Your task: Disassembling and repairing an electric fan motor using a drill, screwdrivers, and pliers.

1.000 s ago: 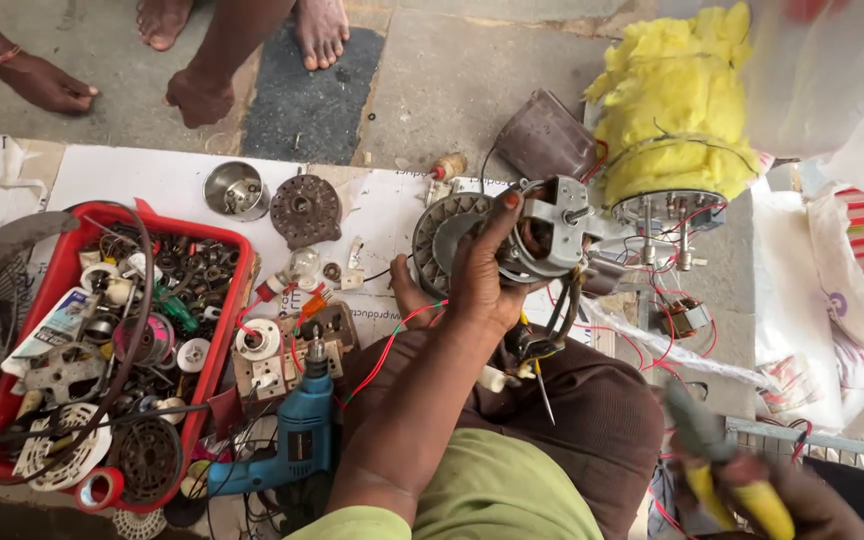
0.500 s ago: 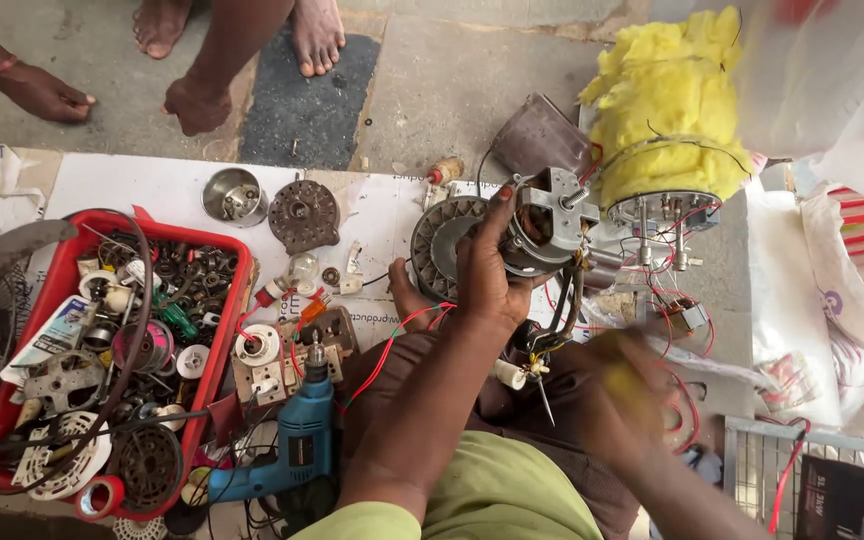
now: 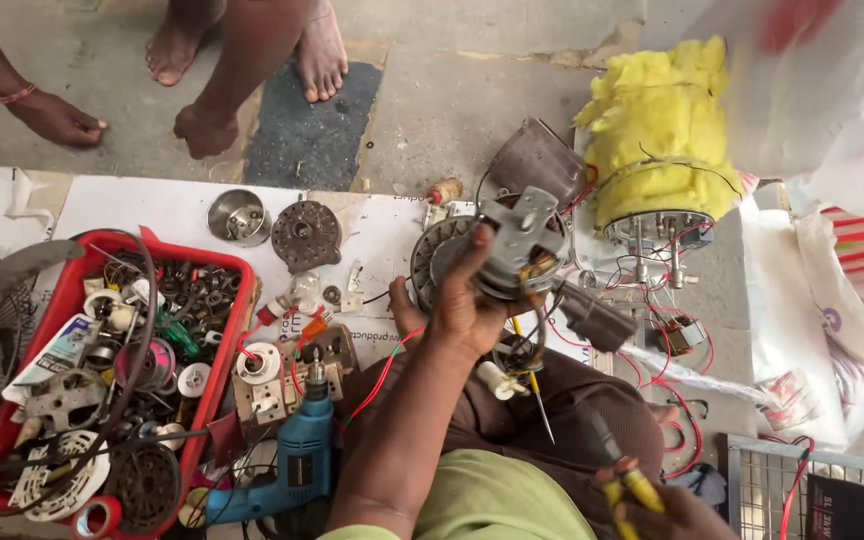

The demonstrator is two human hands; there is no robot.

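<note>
Head view: we are holding a motor (image 3: 514, 250) up above our lap with the left hand (image 3: 467, 305), fingers curled round its underside and thumb pressing its side, while its wires (image 3: 537, 340) are dangling loose beneath. Our right hand (image 3: 657, 510) is closing its fingers around yellow-handled pliers (image 3: 624, 478) low at the frame's edge, well apart from the motor. The grip is looking one-sided, so we are judging the motor could tip and drop onto the lap, or the hanging wires could be snagging and tearing as the pliers come in.
</note>
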